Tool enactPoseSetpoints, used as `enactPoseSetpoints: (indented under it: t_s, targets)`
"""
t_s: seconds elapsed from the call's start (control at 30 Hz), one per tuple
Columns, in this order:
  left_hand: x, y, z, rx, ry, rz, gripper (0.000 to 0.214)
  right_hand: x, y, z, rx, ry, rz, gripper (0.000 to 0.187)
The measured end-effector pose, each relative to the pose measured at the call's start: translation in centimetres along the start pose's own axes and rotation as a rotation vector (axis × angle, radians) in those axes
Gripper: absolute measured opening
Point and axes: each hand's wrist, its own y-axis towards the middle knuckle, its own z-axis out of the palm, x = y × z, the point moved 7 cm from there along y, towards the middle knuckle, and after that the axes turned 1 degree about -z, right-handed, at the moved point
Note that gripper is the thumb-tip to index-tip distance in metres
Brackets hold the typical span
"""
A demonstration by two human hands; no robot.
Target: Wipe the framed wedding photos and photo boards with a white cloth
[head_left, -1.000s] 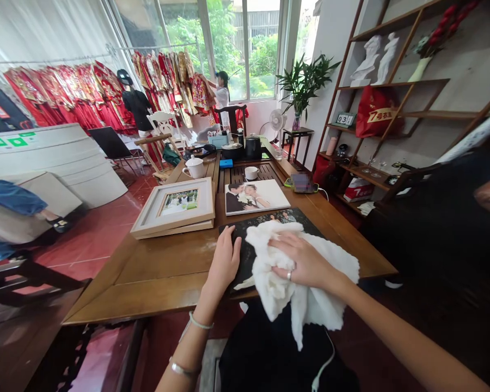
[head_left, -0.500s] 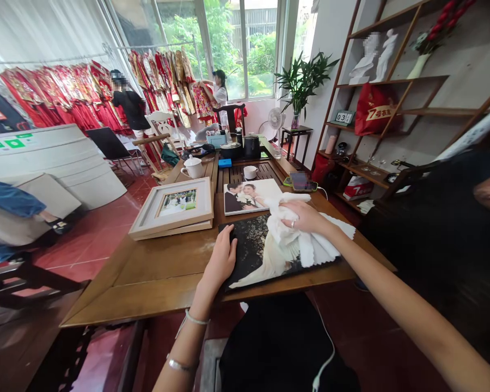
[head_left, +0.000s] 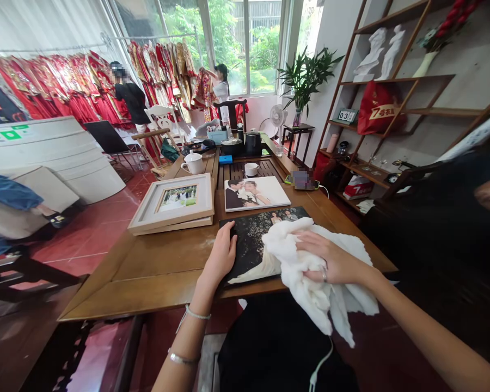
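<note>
White cloth (head_left: 288,245) is bunching beneath the right hand (head_left: 335,261), whose fingers are gripping its folds over the right side of a dark photo print (head_left: 245,239). Loose ends of the cloth are hanging past the near edge of the wooden desk (head_left: 155,277), below that same hand. The left hand (head_left: 222,253) is lying unclenched along the print's left edge, its fingers extended and its thumb standing apart. Between the two hands, the print is resting on the desk, showing pale speckles and a sweeping white shape; two small printed figures are appearing just beyond the cloth. Left of and beyond the left hand, a framed picture (head_left: 177,198) is sitting on top of another frame (head_left: 196,222). Straight beyond the hands, a lighter couple portrait (head_left: 257,195) is lying near the print, with a white cup (head_left: 251,170) standing farther off. Beyond the right hand, a phone (head_left: 304,179) is resting, a white cable (head_left: 324,189) running from it.
</note>
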Motion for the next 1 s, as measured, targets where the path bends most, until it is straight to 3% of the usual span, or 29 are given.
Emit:
enactPoseSetpoints:
  t_s: [0.2,0.37,0.5,0.7,1.0]
  targets:
    - [0.1,0.1,0.0,0.026,-0.002,0.015,0.04,-5.3,0.0,-1.1,-0.124,-0.004,0.055,0.046]
    - [0.1,0.2,-0.2,0.038,-0.009,0.025,0.042,-9.4,3.3,-1.2,-0.187,-0.053,0.186,0.049]
    - [0.2,0.1,-0.3,0.029,-0.009,0.021,0.043,-10.5,6.3,-1.3,-0.199,-0.103,0.21,0.046]
    - [0.3,0.1,-0.3,-0.016,0.005,0.01,0.041,-9.1,6.9,-1.1,-0.213,-0.178,0.201,0.045]
    - [0.1,0.2,-0.2,-0.005,0.01,0.013,0.041,-2.6,0.2,0.2,-0.139,-0.158,0.095,0.046]
